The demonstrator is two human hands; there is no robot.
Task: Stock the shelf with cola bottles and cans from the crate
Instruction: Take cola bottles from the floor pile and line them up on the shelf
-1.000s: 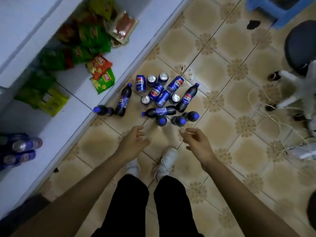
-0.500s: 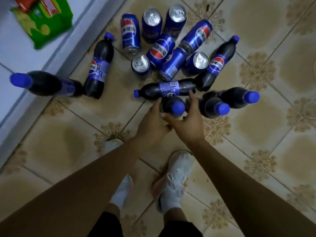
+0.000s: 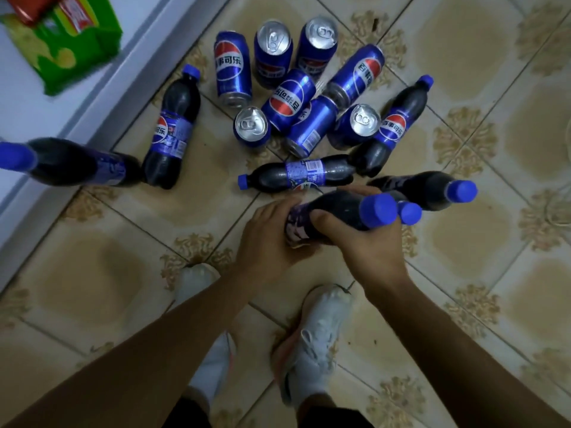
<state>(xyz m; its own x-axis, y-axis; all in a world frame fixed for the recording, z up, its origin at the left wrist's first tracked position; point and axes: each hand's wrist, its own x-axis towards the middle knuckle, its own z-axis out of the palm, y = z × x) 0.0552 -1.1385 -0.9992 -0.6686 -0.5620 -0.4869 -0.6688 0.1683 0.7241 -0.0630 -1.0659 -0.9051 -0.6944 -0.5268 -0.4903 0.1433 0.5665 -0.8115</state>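
Several blue-capped cola bottles and blue cola cans (image 3: pixel 289 97) are spread over the tiled floor. My right hand (image 3: pixel 364 245) grips one cola bottle (image 3: pixel 340 208) around its middle, thumb over the top, cap pointing right and toward me. My left hand (image 3: pixel 265 239) holds the same bottle at its label end. Just behind it are two more bottles (image 3: pixel 432 189), close together. One bottle (image 3: pixel 296 176) lies flat beyond my hands, another (image 3: pixel 392 128) lies against the cans. Two bottles (image 3: pixel 171 131) sit at the left, near the shelf (image 3: pixel 46 103).
The white shelf's bottom board runs along the upper left, with green and red snack packs (image 3: pixel 65 44) on it. My feet in white shoes (image 3: pixel 315 332) stand just below my hands. Bare patterned tile lies to the right and lower left.
The view has dropped close to the floor. My hands went from hanging apart and holding nothing to closing on one bottle, which is now tipped over with its cap to the right.
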